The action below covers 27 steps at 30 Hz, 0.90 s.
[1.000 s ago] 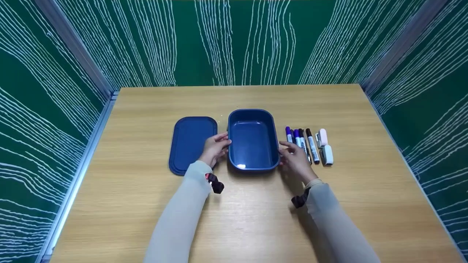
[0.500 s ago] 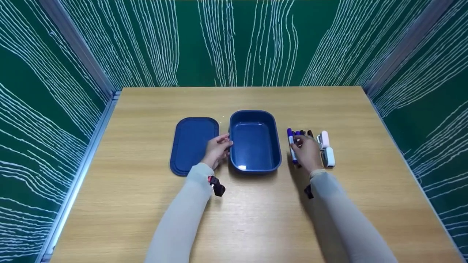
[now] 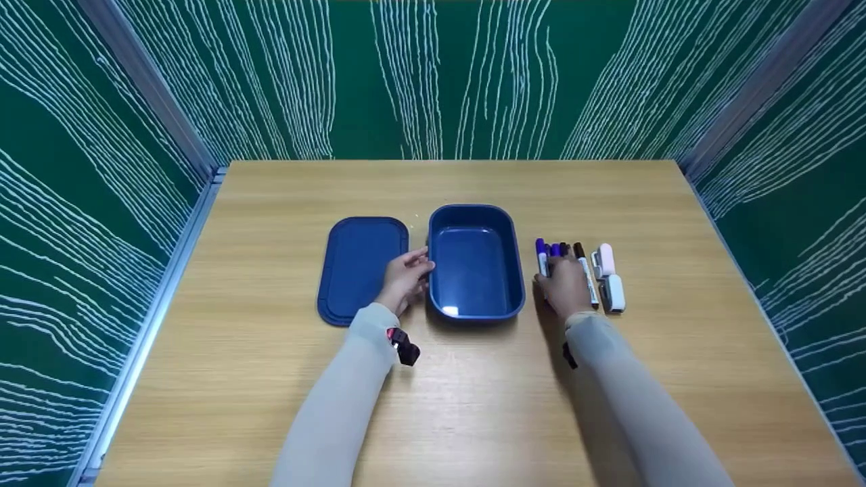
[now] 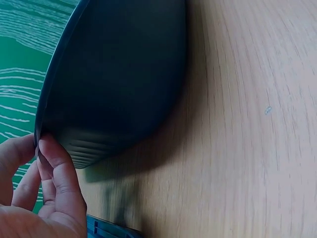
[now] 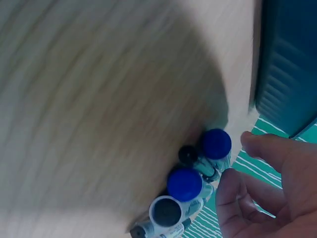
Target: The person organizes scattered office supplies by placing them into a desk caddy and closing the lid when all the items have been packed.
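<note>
Container (image 3: 476,270), deep blue, sits upright on the desk (image 3: 433,419), rim pinched by the left hand (image 3: 404,276); the right hand (image 3: 567,285), thumb and fingers parted, is over marker pens (image 3: 587,277).

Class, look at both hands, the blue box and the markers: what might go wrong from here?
The markers lie side by side, some under the right hand; grasping one might send another rolling.
The left hand pinches the blue box at one side only, so a tug could slide or tip it.
The pink item sits close beside the markers, so a wide sweep might knock it.
</note>
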Motion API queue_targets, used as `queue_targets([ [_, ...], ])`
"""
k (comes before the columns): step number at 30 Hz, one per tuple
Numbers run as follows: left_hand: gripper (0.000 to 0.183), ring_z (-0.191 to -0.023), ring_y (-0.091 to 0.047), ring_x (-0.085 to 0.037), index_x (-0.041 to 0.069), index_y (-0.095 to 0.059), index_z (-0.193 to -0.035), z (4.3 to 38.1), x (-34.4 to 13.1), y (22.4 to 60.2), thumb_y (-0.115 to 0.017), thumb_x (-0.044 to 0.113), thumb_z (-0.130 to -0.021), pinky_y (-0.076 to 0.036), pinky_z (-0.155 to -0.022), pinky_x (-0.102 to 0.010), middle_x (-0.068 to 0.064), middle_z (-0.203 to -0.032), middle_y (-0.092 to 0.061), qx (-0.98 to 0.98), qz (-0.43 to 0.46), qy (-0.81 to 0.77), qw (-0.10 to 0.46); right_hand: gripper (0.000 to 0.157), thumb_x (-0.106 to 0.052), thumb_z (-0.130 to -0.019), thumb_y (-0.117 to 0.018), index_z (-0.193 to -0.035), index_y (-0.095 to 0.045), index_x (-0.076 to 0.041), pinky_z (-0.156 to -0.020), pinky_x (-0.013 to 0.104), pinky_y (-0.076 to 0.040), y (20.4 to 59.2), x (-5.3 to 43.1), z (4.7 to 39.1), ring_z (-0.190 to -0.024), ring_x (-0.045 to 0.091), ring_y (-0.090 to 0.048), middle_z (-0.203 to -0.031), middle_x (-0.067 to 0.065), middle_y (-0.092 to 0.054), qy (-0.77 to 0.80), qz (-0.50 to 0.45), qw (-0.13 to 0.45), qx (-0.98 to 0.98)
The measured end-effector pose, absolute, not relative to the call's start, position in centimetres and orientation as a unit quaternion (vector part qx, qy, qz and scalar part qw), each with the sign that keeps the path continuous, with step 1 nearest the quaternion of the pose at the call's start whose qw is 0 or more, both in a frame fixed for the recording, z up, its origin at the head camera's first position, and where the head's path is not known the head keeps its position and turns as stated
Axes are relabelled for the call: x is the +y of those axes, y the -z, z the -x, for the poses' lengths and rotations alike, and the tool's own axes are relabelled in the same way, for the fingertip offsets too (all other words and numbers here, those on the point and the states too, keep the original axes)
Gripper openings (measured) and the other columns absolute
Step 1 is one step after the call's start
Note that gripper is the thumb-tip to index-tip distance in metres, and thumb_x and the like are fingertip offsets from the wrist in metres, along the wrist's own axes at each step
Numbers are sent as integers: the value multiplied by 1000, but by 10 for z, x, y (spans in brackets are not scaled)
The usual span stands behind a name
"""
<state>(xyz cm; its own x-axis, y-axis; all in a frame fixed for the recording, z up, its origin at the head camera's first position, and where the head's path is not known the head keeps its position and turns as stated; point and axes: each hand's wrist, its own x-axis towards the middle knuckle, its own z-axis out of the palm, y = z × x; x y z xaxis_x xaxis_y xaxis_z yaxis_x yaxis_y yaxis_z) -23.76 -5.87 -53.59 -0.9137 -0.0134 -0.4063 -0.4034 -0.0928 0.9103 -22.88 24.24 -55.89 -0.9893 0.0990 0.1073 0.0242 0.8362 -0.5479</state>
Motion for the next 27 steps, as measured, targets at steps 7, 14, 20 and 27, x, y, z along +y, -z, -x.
queue_targets([
  [7,46,-76,-59,-7,10,-61,-135,236,-58,536,-68,6,-90,-51,-56,-16,-4,-112,-64,660,152,-724,128,8,-1,-78,-68,-82,-66,5,-72,52,-49,562,241,229,-80,38,-57,-85,24,-60,-267,26,67,-961],
  [14,45,-80,-60,-7,11,-61,-135,237,-59,538,-68,5,-90,-53,-59,-17,-6,-115,-64,656,154,-727,130,15,0,-78,-66,-92,-68,7,-75,51,-50,560,240,229,-85,38,-57,-93,26,-60,-262,35,41,-964],
  [20,45,-82,-60,-8,11,-61,-134,237,-59,538,-68,5,-90,-54,-61,-18,-4,-113,-63,654,154,-729,131,22,-2,-81,-68,-101,-69,7,-78,51,-52,561,238,228,-88,38,-59,-96,26,-61,-247,52,33,-967],
  [27,46,-84,-59,-8,10,-60,-136,236,-59,537,-67,5,-91,-53,-62,-18,-4,-113,-62,657,148,-727,133,16,1,-82,-63,-96,-69,6,-71,48,-51,562,236,227,-81,34,-57,-89,22,-60,-243,58,36,-968],
])
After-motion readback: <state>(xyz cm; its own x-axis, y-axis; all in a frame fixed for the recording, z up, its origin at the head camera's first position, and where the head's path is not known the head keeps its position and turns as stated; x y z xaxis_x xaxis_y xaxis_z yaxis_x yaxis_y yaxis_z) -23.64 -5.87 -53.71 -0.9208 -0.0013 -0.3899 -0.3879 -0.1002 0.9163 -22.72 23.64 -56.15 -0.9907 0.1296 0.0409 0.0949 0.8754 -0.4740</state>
